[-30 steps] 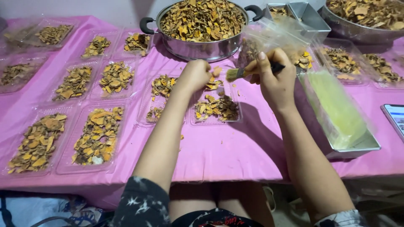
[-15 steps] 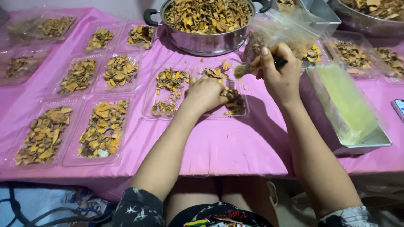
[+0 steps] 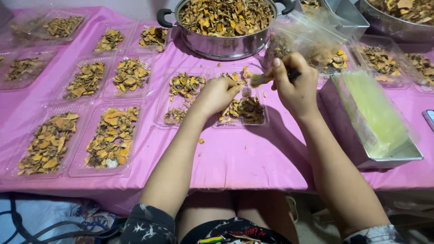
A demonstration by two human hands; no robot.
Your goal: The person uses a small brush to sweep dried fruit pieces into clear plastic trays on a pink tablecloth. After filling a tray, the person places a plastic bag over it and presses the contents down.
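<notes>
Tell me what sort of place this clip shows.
Probably a small home food-packing setup: a table under a pink cloth, clear plastic trays of dried orange-brown slices, and a large steel pot of the same slices.

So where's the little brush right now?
In the head view, the brush is in the right hand, just right of centre, its bristles pointing left toward the left hand, above a clear tray and in front of the steel pot.

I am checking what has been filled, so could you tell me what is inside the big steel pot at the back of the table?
The steel pot is heaped with dried yellow-brown slices. Only the top layer shows; whatever lies deeper, and the pot's bottom, is covered.
</notes>
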